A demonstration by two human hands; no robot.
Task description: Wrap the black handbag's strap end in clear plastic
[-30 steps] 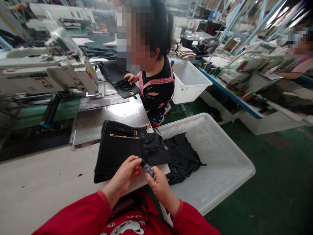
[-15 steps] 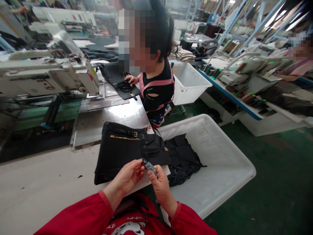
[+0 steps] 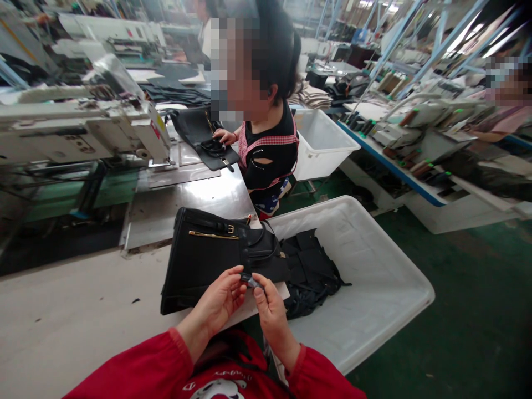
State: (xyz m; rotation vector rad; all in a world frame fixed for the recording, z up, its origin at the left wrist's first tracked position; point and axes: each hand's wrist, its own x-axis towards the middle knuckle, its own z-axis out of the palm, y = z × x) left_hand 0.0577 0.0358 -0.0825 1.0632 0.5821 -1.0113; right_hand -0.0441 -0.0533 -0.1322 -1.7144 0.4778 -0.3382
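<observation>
Between my two hands is a small dark piece with a shiny, clear plastic-like wrap (image 3: 251, 281); its exact kind cannot be made out. My left hand (image 3: 222, 293) pinches its left end between thumb and fingertips. Its right end is gripped by my right hand (image 3: 272, 310), and those fingers partly cover it. Just beyond them a black handbag (image 3: 205, 266) lies on its side at the table edge. The bag has a gold zipper (image 3: 213, 235), a small gold buckle and looped handles (image 3: 266, 244).
At the right stands a large white plastic bin (image 3: 374, 293) with black bag pieces (image 3: 310, 266) in it. A sewing machine (image 3: 124, 130) is on the left over a metal plate (image 3: 195, 202). Across the table a co-worker (image 3: 270, 144) handles another black bag (image 3: 193, 130).
My right hand has shifted slightly left and up, closer to my left hand, and covers more of the wrapped piece. The handbag stays in place. The co-worker's head has moved slightly right.
</observation>
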